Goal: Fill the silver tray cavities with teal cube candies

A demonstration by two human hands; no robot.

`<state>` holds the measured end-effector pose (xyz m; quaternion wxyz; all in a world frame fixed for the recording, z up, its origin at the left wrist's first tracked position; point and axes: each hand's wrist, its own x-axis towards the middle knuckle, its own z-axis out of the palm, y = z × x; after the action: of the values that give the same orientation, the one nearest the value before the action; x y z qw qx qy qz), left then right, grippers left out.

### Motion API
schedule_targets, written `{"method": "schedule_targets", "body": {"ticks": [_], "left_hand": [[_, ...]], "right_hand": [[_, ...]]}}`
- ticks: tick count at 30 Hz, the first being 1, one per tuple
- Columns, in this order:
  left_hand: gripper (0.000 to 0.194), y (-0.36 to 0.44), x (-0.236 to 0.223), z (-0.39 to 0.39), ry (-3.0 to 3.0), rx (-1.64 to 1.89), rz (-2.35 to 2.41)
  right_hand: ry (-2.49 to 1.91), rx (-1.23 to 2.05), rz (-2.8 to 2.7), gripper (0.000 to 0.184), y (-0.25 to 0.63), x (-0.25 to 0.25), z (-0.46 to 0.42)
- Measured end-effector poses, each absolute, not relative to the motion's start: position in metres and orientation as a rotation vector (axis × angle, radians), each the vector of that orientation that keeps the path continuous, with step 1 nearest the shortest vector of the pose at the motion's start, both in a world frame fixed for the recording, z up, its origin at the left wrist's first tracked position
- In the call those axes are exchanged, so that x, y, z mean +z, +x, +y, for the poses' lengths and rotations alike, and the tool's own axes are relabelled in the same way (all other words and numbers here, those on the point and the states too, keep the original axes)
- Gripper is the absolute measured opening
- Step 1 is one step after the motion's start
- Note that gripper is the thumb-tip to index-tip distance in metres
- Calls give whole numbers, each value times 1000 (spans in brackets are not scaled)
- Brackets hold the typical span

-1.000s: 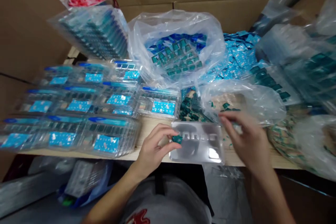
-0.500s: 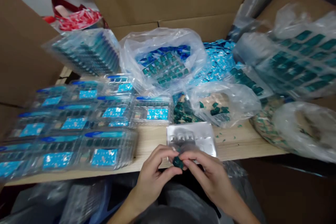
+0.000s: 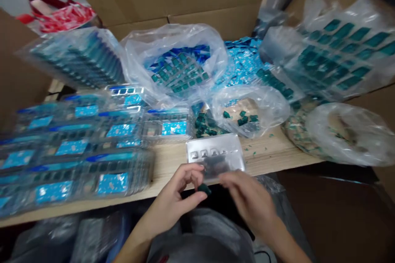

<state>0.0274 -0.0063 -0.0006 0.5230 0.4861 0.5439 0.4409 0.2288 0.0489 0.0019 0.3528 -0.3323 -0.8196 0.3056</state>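
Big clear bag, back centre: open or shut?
Open. The bag has its mouth spread wide, with blue pieces and rows of green pieces showing inside.

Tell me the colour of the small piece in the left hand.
The piece is dark green, seen best in the head view.

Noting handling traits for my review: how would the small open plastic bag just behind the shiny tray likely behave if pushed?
The small open plastic bag would probably be floppy, since its film looks thin and wrinkled. It may be light, with only a few green pieces showing inside. They lie loose, so a push could shift or spill some.
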Motion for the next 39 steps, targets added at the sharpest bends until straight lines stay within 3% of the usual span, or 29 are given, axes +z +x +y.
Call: {"method": "schedule_targets", "body": {"ticks": [5,10,16,19,24,33,36,39], "left_hand": [[11,14,-7,5,1372,1203,1542],[18,10,-27,21,1707,1179,1749],[15,17,-38,32,1988,1027,1785],[15,17,-40,29,2073,1007,1849],[18,10,-36,23,2086,955,1784],[19,22,-34,30,2290,885,2056],[21,20,-36,29,2280,899,2019],[19,15,-39,27,2302,895,1968]], "right_hand": [[-1245,410,-1956,21,277,-14,84],[-1459,274,-1863,17,301,-20,104],[-922,408,-2225,15,217,-5,135],[-866,119,-2547,27,174,-8,157],[-852,-39,-2730,26,157,-18,169],[-874,399,-2346,21,188,-8,168],[-1299,568,-2180,22,218,-1,187],[-1725,561,-2459,27,233,-2,213]]}}
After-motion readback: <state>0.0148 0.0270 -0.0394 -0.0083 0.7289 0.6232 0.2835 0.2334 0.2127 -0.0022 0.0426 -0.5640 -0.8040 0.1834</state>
